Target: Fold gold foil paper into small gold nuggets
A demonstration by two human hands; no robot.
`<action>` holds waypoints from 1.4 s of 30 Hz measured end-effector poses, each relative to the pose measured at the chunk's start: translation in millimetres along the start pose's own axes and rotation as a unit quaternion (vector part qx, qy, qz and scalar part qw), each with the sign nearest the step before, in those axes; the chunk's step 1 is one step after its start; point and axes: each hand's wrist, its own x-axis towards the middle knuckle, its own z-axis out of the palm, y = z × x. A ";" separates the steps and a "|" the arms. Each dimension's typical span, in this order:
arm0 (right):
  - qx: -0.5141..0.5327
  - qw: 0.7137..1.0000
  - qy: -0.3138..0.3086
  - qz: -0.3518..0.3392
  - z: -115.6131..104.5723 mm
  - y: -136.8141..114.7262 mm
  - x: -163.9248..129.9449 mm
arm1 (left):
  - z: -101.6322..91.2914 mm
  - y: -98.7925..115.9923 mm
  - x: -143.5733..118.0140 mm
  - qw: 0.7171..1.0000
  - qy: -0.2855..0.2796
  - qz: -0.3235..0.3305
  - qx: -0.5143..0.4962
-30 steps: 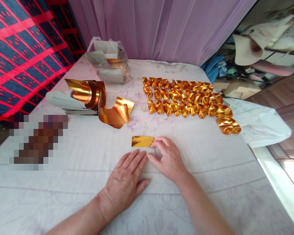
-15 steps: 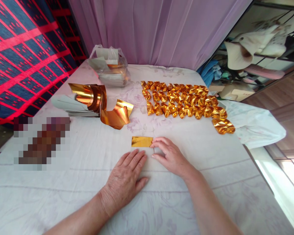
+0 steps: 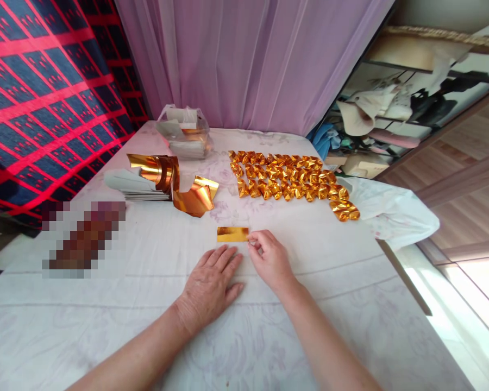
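Two bare forearms come in from the bottom edge and meet near the middle of the table (image 3: 106,326), which is covered with a white cloth. The left hand (image 3: 209,285) lies flat, palm down, fingers spread and released, holding nothing; its fingertips end just below a small folded gold foil strip (image 3: 232,234). The right hand (image 3: 271,260) is bent at the wrist, and its fingers curl inward so that thumb and forefinger pinch the right end of the strip, which lies flat on the cloth. Compared with one second ago, the right hand is more closed: then its fingers were stretched out over the cloth, and now they are gathered at the strip's corner. The left hand has hardly moved. Farther back lie rows of folded gold pieces (image 3: 289,179), a curled gold foil roll (image 3: 167,179) and a plastic bag (image 3: 183,133).
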 end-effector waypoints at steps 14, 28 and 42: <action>-0.092 0.995 -0.022 -0.029 11.9 -0.9 -12.1 | -0.8 0.4 3.2 1.000 -0.018 0.003 0.020; -0.126 0.990 -0.055 -0.013 9.5 -2.9 -7.4 | -1.3 0.6 5.9 0.998 -0.034 0.003 0.044; -0.135 0.990 -0.038 -0.017 14.5 0.9 -8.3 | 5.3 -12.9 -3.6 0.999 -0.016 0.021 0.043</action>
